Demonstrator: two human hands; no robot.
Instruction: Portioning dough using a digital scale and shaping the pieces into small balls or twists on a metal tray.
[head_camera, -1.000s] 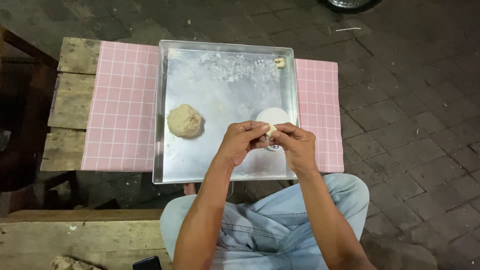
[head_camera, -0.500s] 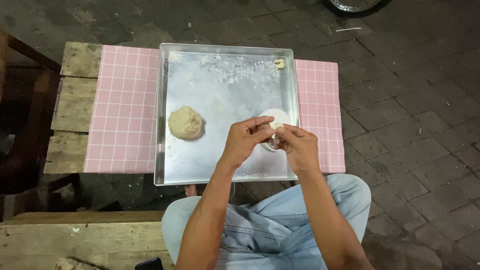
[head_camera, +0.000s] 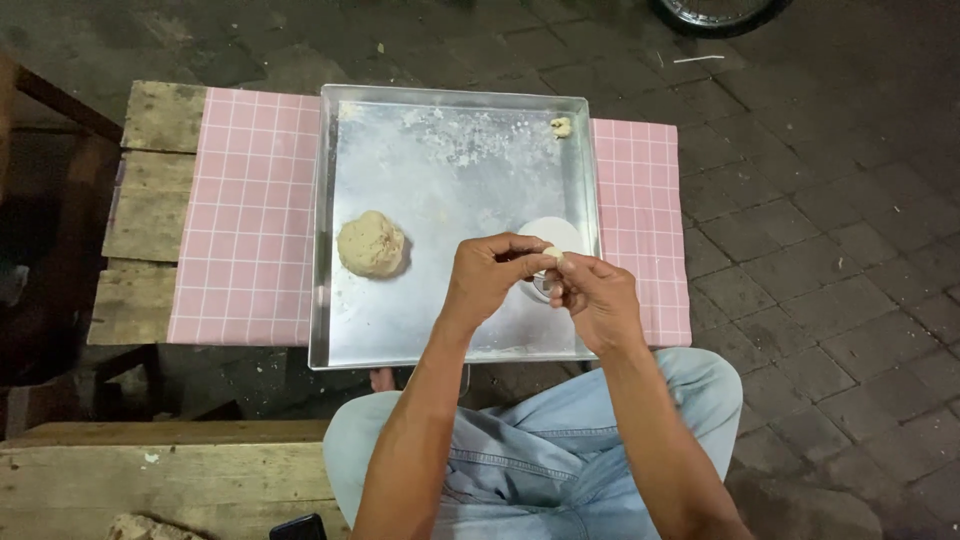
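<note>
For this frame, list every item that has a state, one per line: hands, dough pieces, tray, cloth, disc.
Left hand: fingertips pinching the small pale dough piece.
Right hand: also pinching that piece, above the tray.
Small pale dough piece: held between both hands, lifted.
Large tan dough ball: resting on the tray, untouched.
Square metal tray: flat, dusted with flour.
White round disc: lying on the tray, partly hidden.
Pink checked cloth: spread flat under the tray.

I see a wood table (head_camera: 150, 215) on a dark brick floor (head_camera: 810, 260). A pink cloth (head_camera: 250, 220) with white squares lies flat on the table. A big metal tray (head_camera: 450, 180) sits on the cloth, in the middle.
</note>
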